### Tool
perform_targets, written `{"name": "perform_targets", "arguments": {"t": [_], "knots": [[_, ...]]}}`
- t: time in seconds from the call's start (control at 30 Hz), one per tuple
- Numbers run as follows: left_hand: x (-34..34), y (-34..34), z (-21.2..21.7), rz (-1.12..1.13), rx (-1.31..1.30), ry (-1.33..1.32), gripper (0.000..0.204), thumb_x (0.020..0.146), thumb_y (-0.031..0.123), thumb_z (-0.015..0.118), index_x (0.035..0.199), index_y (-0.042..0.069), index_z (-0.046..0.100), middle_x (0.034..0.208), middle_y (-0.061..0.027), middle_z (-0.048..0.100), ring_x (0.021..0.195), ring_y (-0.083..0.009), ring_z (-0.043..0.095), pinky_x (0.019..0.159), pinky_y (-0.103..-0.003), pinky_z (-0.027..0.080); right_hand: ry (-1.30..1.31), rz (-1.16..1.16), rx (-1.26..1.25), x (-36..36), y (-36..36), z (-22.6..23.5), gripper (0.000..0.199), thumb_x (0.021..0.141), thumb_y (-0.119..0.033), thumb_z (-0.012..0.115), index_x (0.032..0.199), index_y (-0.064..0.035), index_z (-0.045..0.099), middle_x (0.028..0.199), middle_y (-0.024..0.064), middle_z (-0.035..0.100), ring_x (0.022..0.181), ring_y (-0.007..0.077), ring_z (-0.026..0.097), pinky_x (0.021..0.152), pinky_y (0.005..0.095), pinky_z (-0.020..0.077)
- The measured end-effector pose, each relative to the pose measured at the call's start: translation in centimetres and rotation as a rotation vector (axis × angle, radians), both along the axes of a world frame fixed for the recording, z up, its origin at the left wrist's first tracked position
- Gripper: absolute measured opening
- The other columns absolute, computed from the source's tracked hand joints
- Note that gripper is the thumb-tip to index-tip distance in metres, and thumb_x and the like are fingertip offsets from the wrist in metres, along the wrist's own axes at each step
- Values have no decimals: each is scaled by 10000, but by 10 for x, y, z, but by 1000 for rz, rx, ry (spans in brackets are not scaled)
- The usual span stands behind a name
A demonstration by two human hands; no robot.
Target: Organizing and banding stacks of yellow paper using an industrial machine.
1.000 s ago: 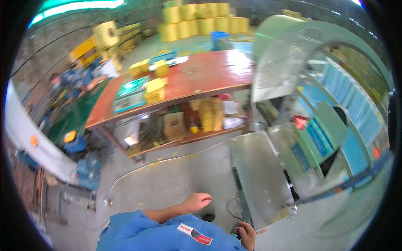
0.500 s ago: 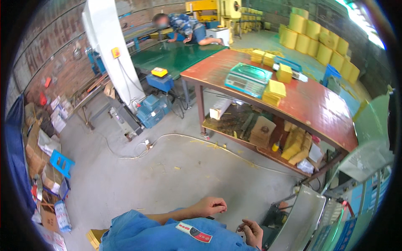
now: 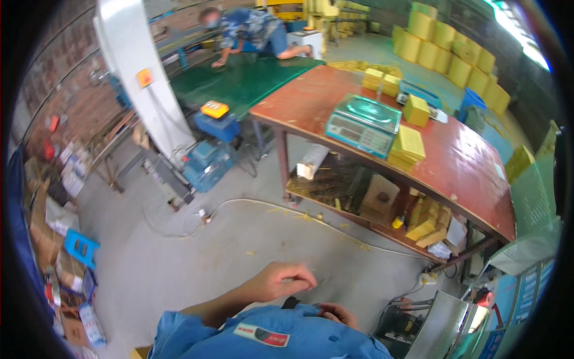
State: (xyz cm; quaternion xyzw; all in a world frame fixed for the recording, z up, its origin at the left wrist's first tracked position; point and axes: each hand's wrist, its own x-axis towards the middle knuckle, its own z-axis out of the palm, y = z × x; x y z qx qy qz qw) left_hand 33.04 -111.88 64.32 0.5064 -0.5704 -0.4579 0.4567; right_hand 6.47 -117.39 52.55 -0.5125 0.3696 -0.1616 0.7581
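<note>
My left hand is raised in front of my blue work shirt. Its fingers curl toward the thumb; whatever may be between the tips is too small to make out. Close to my body, lower and to the right, is my right hand, partly hidden by the shirt. The part that shows looks curled, and its fingertips are out of sight. Between the hands, at the shirt's edge, a small dark object pokes up; its kind is unclear. Neither hand touches the table.
Ahead stands a red-brown table with a teal scale and yellow stacks. A white cable crosses the floor. Metal machinery is at right, a blue stool at left. Another person leans over a green table.
My left hand has risen slightly and shifted left. The right hand has drawn in and left toward my body, behind the shirt. The other person's arm has moved left along the green table.
</note>
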Motion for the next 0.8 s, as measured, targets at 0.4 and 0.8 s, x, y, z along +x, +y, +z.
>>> {"name": "perform_targets", "arguments": {"t": [0.4,0.8], "knots": [[47,-133,36,97,-93,-1,186,937,51,581,1082,-7,683,1049,-111,690,970,-192,663,863,-323,514,117,211,84,27,-145,-7,273,957,-146,610,1188,-10,659,1111,103,695,1071,170,635,938,308,487],[62,-312,194,107,-769,184,748,931,517,582,1382,-65,448,1336,-286,532,986,-287,674,766,-347,575,105,222,-460,27,-356,72,279,951,-68,600,1214,25,613,1026,120,697,943,159,664,848,299,522]]}}
